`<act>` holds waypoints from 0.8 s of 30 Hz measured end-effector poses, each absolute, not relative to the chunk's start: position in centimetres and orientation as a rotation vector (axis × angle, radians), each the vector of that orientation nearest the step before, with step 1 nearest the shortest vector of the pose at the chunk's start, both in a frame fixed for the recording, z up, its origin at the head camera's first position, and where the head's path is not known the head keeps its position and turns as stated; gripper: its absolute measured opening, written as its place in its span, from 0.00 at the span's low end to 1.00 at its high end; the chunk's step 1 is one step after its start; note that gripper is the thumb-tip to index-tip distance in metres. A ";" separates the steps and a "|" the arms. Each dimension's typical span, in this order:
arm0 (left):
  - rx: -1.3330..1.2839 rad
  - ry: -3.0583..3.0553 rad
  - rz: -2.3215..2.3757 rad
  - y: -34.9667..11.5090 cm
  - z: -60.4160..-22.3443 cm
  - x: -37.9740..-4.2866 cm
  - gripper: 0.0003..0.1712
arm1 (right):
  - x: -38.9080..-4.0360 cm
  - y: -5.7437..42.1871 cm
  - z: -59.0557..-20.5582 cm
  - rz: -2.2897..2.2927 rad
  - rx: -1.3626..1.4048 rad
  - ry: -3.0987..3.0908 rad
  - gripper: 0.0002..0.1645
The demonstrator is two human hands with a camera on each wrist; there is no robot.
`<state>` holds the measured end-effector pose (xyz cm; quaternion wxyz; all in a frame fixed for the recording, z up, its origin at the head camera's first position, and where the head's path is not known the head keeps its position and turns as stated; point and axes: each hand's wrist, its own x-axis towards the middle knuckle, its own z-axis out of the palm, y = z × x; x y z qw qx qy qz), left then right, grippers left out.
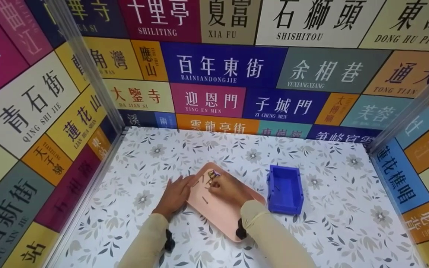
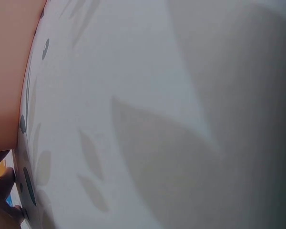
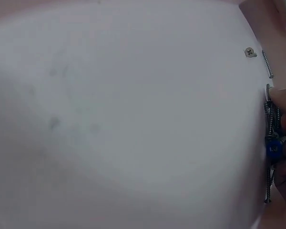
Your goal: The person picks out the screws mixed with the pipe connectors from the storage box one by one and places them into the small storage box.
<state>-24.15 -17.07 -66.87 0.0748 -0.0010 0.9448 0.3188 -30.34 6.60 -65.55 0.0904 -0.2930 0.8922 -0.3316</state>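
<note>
A shallow pink tray [image 1: 218,212] lies slanted on the patterned tabletop. My left hand [image 1: 175,193] rests against its left edge; part of that hand [image 2: 2,195] appears beside the tray wall in the left wrist view. Over the tray's far part, my right hand [image 1: 223,188] has its fingers curled down and pinches at a screw [image 3: 268,93] among several others. A blue piece with a cross-shaped recess [image 3: 274,149] sits by those fingers. Loose screws [image 1: 205,200] lie on the tray, and one screw head [image 3: 249,52] faces the right wrist camera. The fingertips are partly hidden.
A blue plastic bin [image 1: 286,190] stands right of the tray, with one small dark piece [image 1: 277,187] inside. Upright panels covered in colourful signs [image 1: 214,67] enclose the table [image 1: 140,163] at the back and both sides.
</note>
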 end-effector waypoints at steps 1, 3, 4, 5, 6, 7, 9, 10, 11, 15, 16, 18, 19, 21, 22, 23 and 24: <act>0.003 2.839 0.959 -17.1 -66.9 -24.1 0.29 | -30.3 6.7 -65.4 -0.994 -0.872 2.650 0.05; 0.019 2.845 0.957 -17.0 -66.8 -24.1 0.29 | -30.3 6.8 -65.1 -1.021 -0.869 2.645 0.05; 0.023 2.846 0.957 -17.0 -66.8 -24.1 0.29 | -30.3 6.9 -65.0 -1.037 -0.871 2.642 0.05; 0.027 2.846 0.959 -17.0 -66.8 -24.1 0.29 | -30.3 7.0 -64.8 -1.054 -0.873 2.640 0.05; 0.024 2.842 0.960 -17.0 -66.8 -24.0 0.29 | -30.3 7.1 -64.6 -1.067 -0.881 2.642 0.05; 0.025 2.838 0.964 -17.0 -66.7 -24.0 0.29 | -30.3 7.1 -64.4 -1.078 -0.882 2.646 0.06; 0.014 2.830 0.969 -17.0 -66.7 -24.0 0.29 | -30.3 7.3 -64.0 -1.093 -0.902 2.667 0.06; 0.009 2.827 0.972 -17.0 -66.7 -24.0 0.29 | -30.3 7.3 -63.8 -1.101 -0.912 2.676 0.06; 0.006 2.826 0.977 -17.0 -66.8 -24.0 0.29 | -30.4 7.4 -63.6 -1.108 -0.921 2.685 0.06; 0.017 2.838 0.991 -17.2 -67.0 -24.1 0.28 | -30.4 7.9 -62.7 -1.169 -0.916 2.672 0.05; 0.028 2.843 0.997 -17.2 -67.1 -24.1 0.28 | -30.4 8.0 -62.5 -1.181 -0.917 2.669 0.05; 0.049 2.857 0.995 -17.3 -67.2 -24.1 0.28 | -30.4 8.4 -62.1 -1.211 -0.931 2.668 0.04; 0.058 2.864 0.993 -17.3 -67.2 -24.1 0.28 | -30.4 8.6 -61.9 -1.228 -0.945 2.670 0.04; 0.064 2.870 0.985 -17.4 -67.3 -24.1 0.28 | -30.4 9.0 -61.5 -1.261 -0.960 2.675 0.05; 0.066 2.869 0.980 -17.4 -67.3 -24.1 0.28 | -30.5 9.2 -61.3 -1.270 -0.964 2.687 0.05; 0.067 2.868 0.978 -17.4 -67.3 -24.1 0.28 | -30.5 9.5 -61.1 -1.286 -0.968 2.691 0.06; 0.059 2.861 0.979 -17.4 -67.3 -24.1 0.28 | -30.5 9.7 -60.9 -1.300 -0.963 2.694 0.07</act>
